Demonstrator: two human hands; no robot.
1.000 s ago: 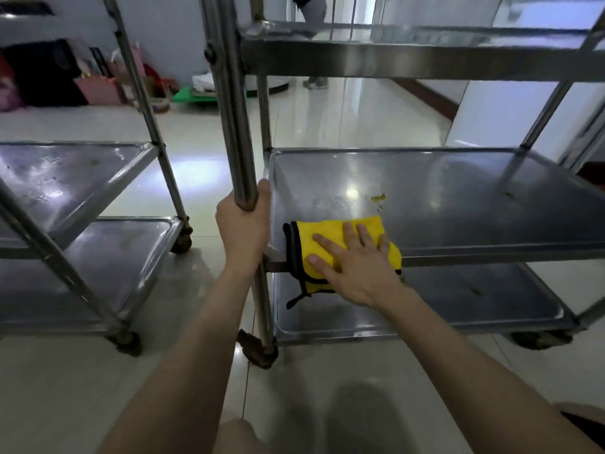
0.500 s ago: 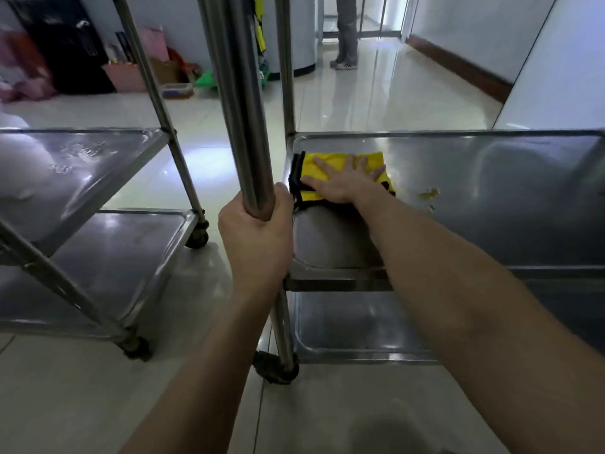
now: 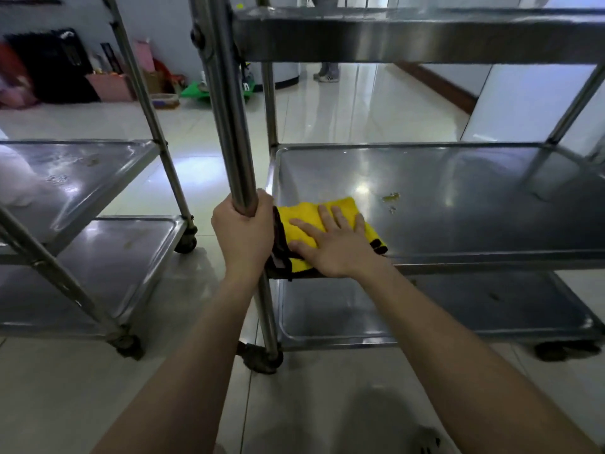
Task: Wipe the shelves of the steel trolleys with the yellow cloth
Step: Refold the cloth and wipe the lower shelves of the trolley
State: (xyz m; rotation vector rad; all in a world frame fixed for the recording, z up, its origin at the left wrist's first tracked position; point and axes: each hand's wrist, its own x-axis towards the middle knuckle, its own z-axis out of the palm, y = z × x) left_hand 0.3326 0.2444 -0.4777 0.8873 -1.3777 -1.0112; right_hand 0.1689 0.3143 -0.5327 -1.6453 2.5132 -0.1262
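A folded yellow cloth (image 3: 307, 213) with black edging lies at the near left corner of the right steel trolley's middle shelf (image 3: 458, 198). My right hand (image 3: 334, 247) presses flat on the cloth with straight, spread fingers. My left hand (image 3: 244, 232) grips the trolley's near left upright post (image 3: 229, 119). A small yellowish smear (image 3: 391, 197) sits on the shelf just right of the cloth. Below lies the bottom shelf (image 3: 425, 309), above the top shelf (image 3: 409, 37).
A second steel trolley (image 3: 75, 178) stands to the left, its shelves marked with stains. Castor wheels (image 3: 262, 358) rest on the glossy tiled floor. Boxes and bags (image 3: 108, 83) line the far wall. A person's feet (image 3: 325, 73) show in the corridor beyond.
My right hand has drawn the cloth back from the far left of the middle shelf to its near left corner. My left hand has kept its grip on the post.
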